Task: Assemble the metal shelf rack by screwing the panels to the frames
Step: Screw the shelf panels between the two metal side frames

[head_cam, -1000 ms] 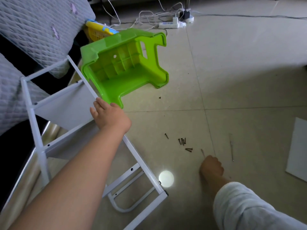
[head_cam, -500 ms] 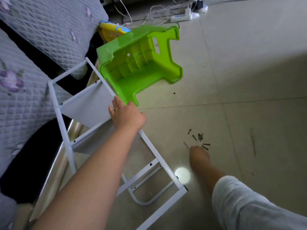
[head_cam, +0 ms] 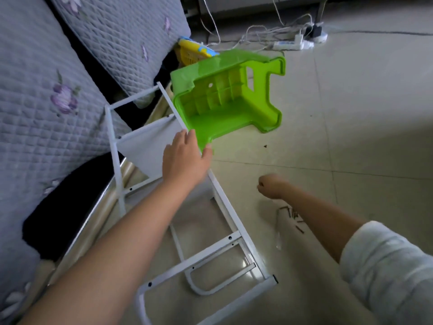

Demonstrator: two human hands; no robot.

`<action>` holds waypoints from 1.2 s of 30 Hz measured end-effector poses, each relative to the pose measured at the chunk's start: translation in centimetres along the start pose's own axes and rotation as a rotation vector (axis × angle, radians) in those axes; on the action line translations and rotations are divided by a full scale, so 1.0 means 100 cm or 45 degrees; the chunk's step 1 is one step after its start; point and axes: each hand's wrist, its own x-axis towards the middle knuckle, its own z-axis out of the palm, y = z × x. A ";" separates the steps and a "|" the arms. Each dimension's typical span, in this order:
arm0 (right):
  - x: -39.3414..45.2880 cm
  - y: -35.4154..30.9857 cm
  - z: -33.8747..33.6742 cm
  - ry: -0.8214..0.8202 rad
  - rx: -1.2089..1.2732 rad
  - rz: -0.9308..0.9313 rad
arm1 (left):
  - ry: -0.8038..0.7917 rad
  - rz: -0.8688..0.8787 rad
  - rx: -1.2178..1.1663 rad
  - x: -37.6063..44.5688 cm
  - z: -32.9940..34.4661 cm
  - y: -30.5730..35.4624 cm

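The white metal rack frame lies tilted on the floor, its far end leaning against the bed. A white panel sits between its rails. My left hand rests on the right rail beside the panel, fingers nearly straight and thumb spread toward the green stool. My right hand hovers above the floor to the right of the rail, curled into a fist. A small dark screw tip shows between its fingers. Several loose dark screws lie on the tiles under my right forearm.
An overturned green plastic stool lies just beyond my left hand, touching the frame. A quilted grey bed fills the left side. A power strip with cables lies far back. A thin tool rests near the screws.
My right hand has lifted off the floor from the screw pile and moved toward the frame, now closed in a fist. My left hand has stayed on the rail with its fingers straighter.
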 end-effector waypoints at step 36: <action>-0.003 -0.012 0.032 0.149 -0.149 -0.094 | -0.200 0.072 0.206 -0.026 0.005 -0.095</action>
